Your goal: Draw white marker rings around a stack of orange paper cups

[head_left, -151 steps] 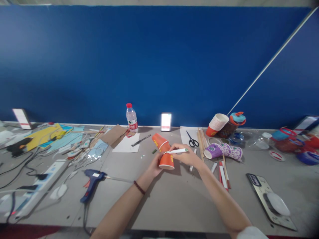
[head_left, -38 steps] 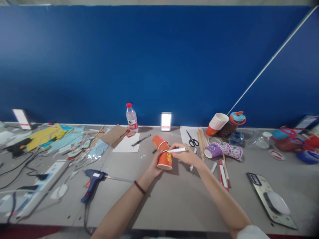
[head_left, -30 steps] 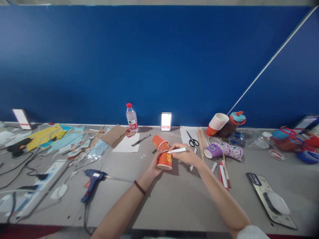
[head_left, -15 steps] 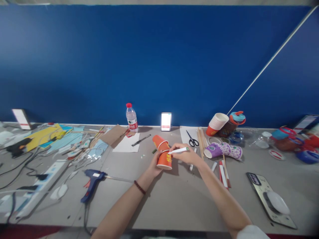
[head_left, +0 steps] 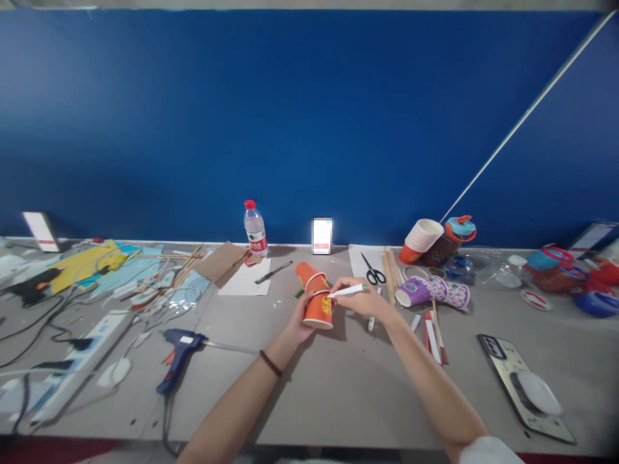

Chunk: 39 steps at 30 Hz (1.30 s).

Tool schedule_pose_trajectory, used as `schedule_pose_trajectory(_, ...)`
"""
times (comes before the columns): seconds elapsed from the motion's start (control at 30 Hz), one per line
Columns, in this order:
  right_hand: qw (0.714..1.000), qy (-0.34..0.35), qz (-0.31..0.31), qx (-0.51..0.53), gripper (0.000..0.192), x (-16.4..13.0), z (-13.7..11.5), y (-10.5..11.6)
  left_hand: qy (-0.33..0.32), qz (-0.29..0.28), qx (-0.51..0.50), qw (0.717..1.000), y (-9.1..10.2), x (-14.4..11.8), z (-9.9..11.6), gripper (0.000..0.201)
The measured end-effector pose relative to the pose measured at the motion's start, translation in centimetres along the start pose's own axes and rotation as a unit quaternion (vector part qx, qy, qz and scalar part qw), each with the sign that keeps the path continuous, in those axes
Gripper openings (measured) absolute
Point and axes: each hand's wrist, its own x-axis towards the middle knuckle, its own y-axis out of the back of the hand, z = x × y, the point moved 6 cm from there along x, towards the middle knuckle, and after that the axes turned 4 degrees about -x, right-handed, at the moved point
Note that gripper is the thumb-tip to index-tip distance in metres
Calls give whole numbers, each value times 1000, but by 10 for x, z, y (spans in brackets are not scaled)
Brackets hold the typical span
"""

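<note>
In the middle of the head view, my left hand (head_left: 300, 322) is wrapped around a tilted column of orange paper cups (head_left: 318, 310) joined end to end, with yellow lettering on them. The lowest cup's white rim faces toward me. My right hand (head_left: 360, 298) pinches a white marker (head_left: 349, 290) with a green mark near its back end. The marker's tip is at the cups' right side, near the seam between two of them; whether it touches is too small to tell. A dark green piece (head_left: 299, 293) shows just left of the cups, partly hidden.
Scissors (head_left: 373, 270), wooden sticks (head_left: 391, 267), purple patterned cups (head_left: 432, 291) and stacked cups (head_left: 420, 241) lie right. A glue gun (head_left: 181, 354), power strip (head_left: 84, 367) and cables are left. A water bottle (head_left: 255, 231) and phone (head_left: 322, 236) stand behind; another phone (head_left: 525, 390) lies front right.
The marker in my right hand has shifted slightly to the right and its tip sits a touch higher. The cups in my left hand have moved a hair left.
</note>
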Motion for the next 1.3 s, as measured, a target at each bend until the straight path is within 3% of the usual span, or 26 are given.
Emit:
schedule_pose_trajectory(0.6, 1000, 3, 18, 11, 11, -1, -1, 2, 4, -36, -5, 999, 2, 4, -2, 30)
schedule_pose_trajectory(0.83, 999, 31, 19, 38, 9, -1, -4, -1, -3, -27, -8, 1000, 5, 4, 0, 34)
schedule_pose_trajectory(1.17, 995, 89, 36, 1, 12, -7, -19, -5, 12, 4, -36, 999, 12, 5, 1, 25)
schedule_pose_trajectory(1.3, 996, 84, 36, 21, 12, -4, -16, -3, 30, -48, -61, 997, 4, 1, 0, 35)
